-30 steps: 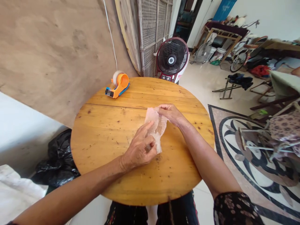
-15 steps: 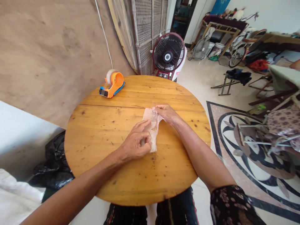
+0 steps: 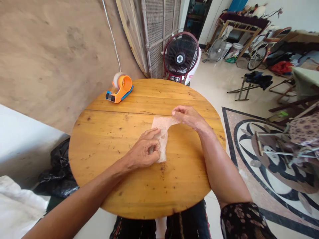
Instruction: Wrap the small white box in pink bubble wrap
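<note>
A thin, whitish, see-through sheet (image 3: 163,124) lies on the round wooden table (image 3: 104,142), looking like tissue or soft plastic wrap. Over its left edge rests my left hand (image 3: 147,148), with thumb and forefinger curled together in a ring and the other fingers pressing the sheet down. My right hand (image 3: 187,116) is closed at the sheet's upper right corner, which stretches out toward it. Its thumb and forefinger sit near each other, and the exact grip on the corner is partly hidden. Small dark crumbs or marks show on the wood below the sheet.
An orange and blue tape dispenser (image 3: 121,89) with a roll of clear tape stands at the table's far left. Behind the table is a fan (image 3: 179,58). A wooden board (image 3: 62,49) rises on the left. A folding stool (image 3: 245,87) with dark cloth stands at right.
My right hand has moved right and slightly up, drawing the sheet's upper corner out to the right. My left hand stays in place on the sheet.
</note>
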`<state>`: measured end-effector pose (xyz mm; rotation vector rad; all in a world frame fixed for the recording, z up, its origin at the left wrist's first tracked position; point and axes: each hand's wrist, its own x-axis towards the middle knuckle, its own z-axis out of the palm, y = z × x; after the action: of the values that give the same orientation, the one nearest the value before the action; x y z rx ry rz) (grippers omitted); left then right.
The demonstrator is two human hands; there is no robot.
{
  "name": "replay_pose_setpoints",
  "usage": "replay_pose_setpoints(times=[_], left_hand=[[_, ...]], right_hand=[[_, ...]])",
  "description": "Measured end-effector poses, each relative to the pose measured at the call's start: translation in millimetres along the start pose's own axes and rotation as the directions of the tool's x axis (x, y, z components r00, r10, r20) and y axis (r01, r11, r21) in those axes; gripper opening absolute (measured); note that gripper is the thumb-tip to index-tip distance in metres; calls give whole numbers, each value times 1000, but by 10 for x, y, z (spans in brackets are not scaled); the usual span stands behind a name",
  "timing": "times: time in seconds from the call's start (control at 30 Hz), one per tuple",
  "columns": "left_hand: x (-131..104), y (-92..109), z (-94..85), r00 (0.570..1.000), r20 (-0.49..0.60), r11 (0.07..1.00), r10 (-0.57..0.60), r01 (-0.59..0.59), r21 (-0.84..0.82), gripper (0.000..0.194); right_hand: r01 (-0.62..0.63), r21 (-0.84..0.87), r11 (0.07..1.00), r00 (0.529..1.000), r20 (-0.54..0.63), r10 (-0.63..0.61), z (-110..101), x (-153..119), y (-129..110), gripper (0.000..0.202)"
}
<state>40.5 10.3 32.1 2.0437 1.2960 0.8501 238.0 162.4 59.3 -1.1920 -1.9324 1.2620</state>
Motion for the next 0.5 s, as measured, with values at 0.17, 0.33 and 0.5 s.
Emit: replay_pose_setpoints(times=[0.17, 0.33, 0.5], left_hand=[[-5, 5, -13, 1000, 5, 1000, 1, -1, 12, 10], [2, 23, -22, 1000, 9, 1000, -3, 3, 7, 10], [-3, 1, -6, 1000, 7, 1000, 7, -7, -9, 11]], right_hand=[[-67, -72, 995, 975, 209, 81, -369, -149, -28, 42], [-47, -89, 995, 868, 490, 85, -310, -210, -58, 72], [94, -55, 994, 937, 342, -70, -46, -135, -44, 33]])
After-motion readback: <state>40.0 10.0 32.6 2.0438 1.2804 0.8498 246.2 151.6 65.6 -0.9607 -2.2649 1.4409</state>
